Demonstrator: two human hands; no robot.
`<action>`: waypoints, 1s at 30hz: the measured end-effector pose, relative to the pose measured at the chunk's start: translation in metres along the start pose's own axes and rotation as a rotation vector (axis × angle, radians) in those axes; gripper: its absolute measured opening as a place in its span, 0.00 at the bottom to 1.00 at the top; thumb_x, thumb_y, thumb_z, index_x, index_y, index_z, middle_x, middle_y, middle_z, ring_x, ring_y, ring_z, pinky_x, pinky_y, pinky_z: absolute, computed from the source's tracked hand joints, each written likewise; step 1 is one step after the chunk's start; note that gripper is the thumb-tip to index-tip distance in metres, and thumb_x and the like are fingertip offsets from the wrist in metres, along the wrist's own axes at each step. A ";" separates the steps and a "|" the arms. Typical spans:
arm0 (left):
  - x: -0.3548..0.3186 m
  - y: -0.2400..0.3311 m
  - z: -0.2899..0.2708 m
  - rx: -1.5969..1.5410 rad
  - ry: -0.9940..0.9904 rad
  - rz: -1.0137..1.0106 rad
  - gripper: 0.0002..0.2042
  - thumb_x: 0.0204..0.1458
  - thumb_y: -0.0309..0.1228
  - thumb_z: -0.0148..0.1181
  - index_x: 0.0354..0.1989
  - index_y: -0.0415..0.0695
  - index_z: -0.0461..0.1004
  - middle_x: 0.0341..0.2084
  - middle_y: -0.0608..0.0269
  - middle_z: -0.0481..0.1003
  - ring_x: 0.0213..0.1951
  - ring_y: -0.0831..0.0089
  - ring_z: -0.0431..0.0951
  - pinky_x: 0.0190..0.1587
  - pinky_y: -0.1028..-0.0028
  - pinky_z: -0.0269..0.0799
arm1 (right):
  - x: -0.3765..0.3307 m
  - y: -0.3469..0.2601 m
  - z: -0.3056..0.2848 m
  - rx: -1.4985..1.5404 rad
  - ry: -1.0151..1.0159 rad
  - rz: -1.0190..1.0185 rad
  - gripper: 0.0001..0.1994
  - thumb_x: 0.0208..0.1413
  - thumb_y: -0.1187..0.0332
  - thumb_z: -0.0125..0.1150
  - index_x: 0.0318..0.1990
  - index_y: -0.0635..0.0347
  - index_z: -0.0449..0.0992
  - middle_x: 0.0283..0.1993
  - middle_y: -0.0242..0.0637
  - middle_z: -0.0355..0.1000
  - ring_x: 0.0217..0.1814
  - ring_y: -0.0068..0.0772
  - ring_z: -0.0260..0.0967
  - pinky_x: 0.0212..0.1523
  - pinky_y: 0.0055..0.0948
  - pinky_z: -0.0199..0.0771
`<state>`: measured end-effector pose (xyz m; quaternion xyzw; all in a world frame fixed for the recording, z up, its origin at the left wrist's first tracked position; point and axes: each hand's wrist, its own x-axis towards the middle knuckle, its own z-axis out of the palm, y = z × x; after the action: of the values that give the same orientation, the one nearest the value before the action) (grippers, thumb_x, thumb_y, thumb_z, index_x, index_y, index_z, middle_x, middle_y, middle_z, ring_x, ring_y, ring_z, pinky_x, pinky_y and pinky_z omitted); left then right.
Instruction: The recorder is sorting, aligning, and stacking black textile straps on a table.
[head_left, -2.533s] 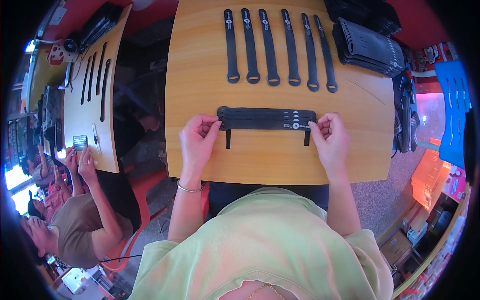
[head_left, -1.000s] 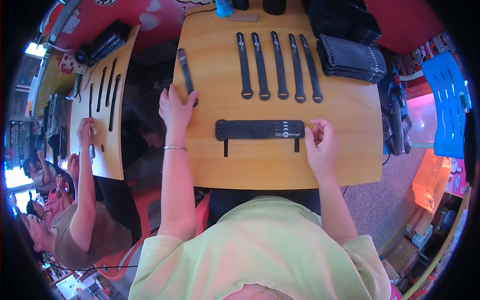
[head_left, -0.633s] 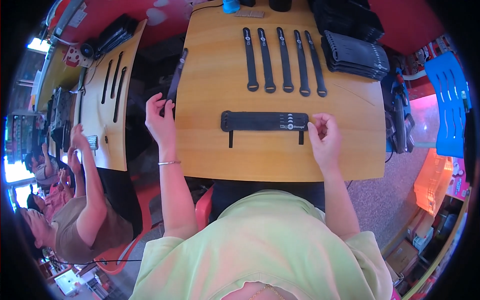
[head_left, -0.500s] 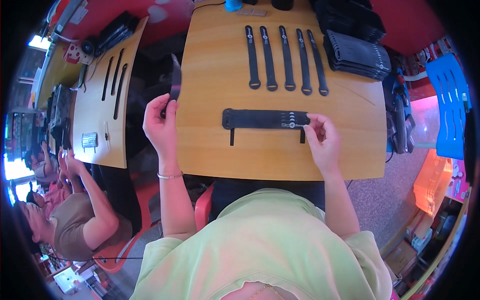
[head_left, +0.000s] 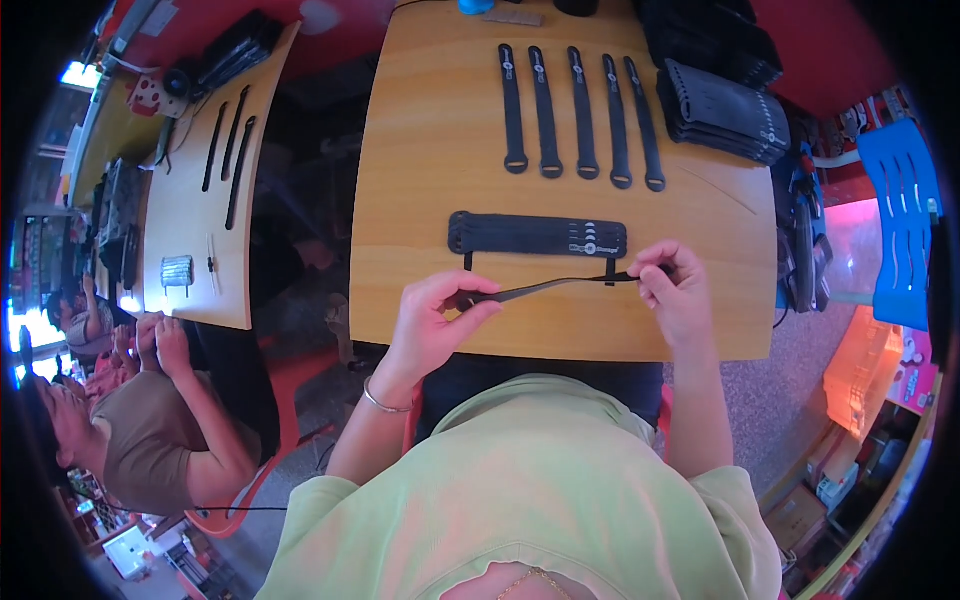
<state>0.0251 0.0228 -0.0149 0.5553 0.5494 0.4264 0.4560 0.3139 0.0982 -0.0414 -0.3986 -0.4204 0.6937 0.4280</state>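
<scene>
A dark strap (head_left: 545, 287) is stretched between my two hands, just above the near part of the table. My left hand (head_left: 440, 318) pinches its left end, and my right hand (head_left: 672, 290) grips the right end. Right beyond it lies a flat stack of black straps (head_left: 530, 235) with pale printing at its right end. Two thin black strips, a left one (head_left: 468, 262) and a right one (head_left: 611, 270), stick out from under that stack toward me. Farther back, several black straps with looped ends (head_left: 582, 120) lie side by side, their loops toward me.
Folded black straps (head_left: 725, 110) are piled at the wooden table's (head_left: 410, 150) far right corner. On the left, a co-worker (head_left: 165, 430) sits at another table (head_left: 170, 240) holding black strips and a small bundle. A blue slotted plastic piece (head_left: 898, 230) stands at the right.
My left hand has swung down and right with the strap. My right hand has left the stack, moved slightly nearer, and now holds the strap's other end.
</scene>
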 end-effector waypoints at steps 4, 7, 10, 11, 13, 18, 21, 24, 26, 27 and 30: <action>-0.001 -0.013 0.001 -0.199 0.018 -0.117 0.08 0.51 0.17 0.58 0.40 0.35 0.75 0.31 0.63 0.73 0.33 0.78 0.77 0.35 0.81 0.73 | -0.009 0.001 0.004 -0.097 0.007 -0.005 0.08 0.54 0.79 0.57 0.42 0.61 0.73 0.40 0.38 0.75 0.32 0.18 0.71 0.31 0.15 0.70; 0.002 -0.015 0.002 -0.264 0.010 -0.101 0.09 0.53 0.15 0.52 0.42 0.34 0.73 0.34 0.62 0.73 0.36 0.76 0.78 0.37 0.80 0.74 | -0.010 0.001 0.005 -0.135 0.028 0.081 0.08 0.55 0.79 0.56 0.43 0.62 0.74 0.40 0.37 0.75 0.36 0.21 0.73 0.37 0.17 0.73; 0.001 -0.022 -0.002 -0.293 0.049 -0.187 0.09 0.53 0.16 0.53 0.42 0.33 0.73 0.33 0.61 0.74 0.35 0.75 0.78 0.38 0.80 0.75 | -0.010 0.004 0.006 -0.182 0.061 0.131 0.08 0.57 0.78 0.55 0.43 0.64 0.75 0.39 0.36 0.75 0.35 0.20 0.72 0.36 0.16 0.72; 0.002 -0.023 -0.004 -0.294 0.050 -0.189 0.09 0.53 0.16 0.53 0.42 0.33 0.73 0.33 0.61 0.74 0.35 0.75 0.78 0.38 0.80 0.75 | -0.010 0.008 0.006 -0.238 0.083 0.110 0.08 0.57 0.78 0.54 0.43 0.65 0.76 0.38 0.35 0.74 0.34 0.20 0.72 0.35 0.16 0.72; 0.005 -0.026 -0.008 -0.261 0.136 -0.315 0.08 0.53 0.17 0.54 0.42 0.32 0.72 0.31 0.59 0.76 0.33 0.74 0.79 0.38 0.80 0.75 | -0.008 0.013 0.006 -0.294 0.102 0.092 0.09 0.57 0.78 0.54 0.43 0.65 0.77 0.37 0.34 0.74 0.33 0.20 0.71 0.34 0.16 0.71; 0.014 -0.037 -0.011 -0.234 0.205 -0.283 0.08 0.53 0.18 0.55 0.42 0.32 0.73 0.30 0.59 0.77 0.32 0.75 0.79 0.37 0.81 0.75 | -0.002 0.016 0.012 -0.344 0.149 -0.027 0.10 0.56 0.78 0.56 0.45 0.64 0.77 0.36 0.32 0.71 0.30 0.17 0.69 0.31 0.15 0.69; 0.018 -0.038 -0.012 -0.254 0.235 -0.273 0.08 0.54 0.18 0.55 0.42 0.33 0.74 0.29 0.61 0.77 0.32 0.77 0.79 0.36 0.82 0.75 | -0.001 0.015 0.013 -0.295 0.166 0.034 0.11 0.55 0.79 0.57 0.46 0.64 0.76 0.35 0.31 0.71 0.30 0.17 0.68 0.31 0.15 0.70; 0.021 -0.037 -0.013 -0.227 0.255 -0.280 0.08 0.54 0.18 0.54 0.42 0.33 0.74 0.28 0.62 0.77 0.32 0.77 0.79 0.37 0.82 0.74 | 0.001 0.018 0.010 -0.301 0.167 0.013 0.10 0.55 0.79 0.57 0.45 0.64 0.75 0.33 0.30 0.72 0.29 0.16 0.68 0.31 0.15 0.70; 0.023 -0.038 -0.014 -0.193 0.265 -0.290 0.08 0.54 0.18 0.54 0.42 0.33 0.74 0.28 0.63 0.76 0.32 0.77 0.78 0.37 0.82 0.74 | 0.003 0.018 0.010 -0.315 0.176 0.016 0.09 0.55 0.79 0.57 0.44 0.64 0.75 0.32 0.30 0.72 0.29 0.16 0.68 0.31 0.15 0.70; 0.024 -0.040 -0.014 -0.157 0.269 -0.252 0.08 0.54 0.18 0.54 0.41 0.33 0.75 0.28 0.64 0.76 0.31 0.78 0.78 0.37 0.82 0.74 | 0.004 0.018 0.010 -0.329 0.184 0.017 0.08 0.55 0.79 0.57 0.42 0.64 0.74 0.32 0.30 0.72 0.29 0.16 0.68 0.31 0.15 0.70; 0.026 -0.043 -0.017 -0.104 0.280 -0.242 0.08 0.52 0.18 0.56 0.40 0.34 0.75 0.27 0.65 0.76 0.30 0.80 0.76 0.35 0.83 0.72 | 0.007 0.018 0.015 -0.327 0.224 0.009 0.07 0.56 0.78 0.57 0.42 0.64 0.74 0.32 0.29 0.72 0.30 0.15 0.68 0.30 0.15 0.69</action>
<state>-0.0001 0.0482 -0.0534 0.3962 0.6475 0.4693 0.4512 0.2940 0.0958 -0.0541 -0.5394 -0.4753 0.5693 0.3988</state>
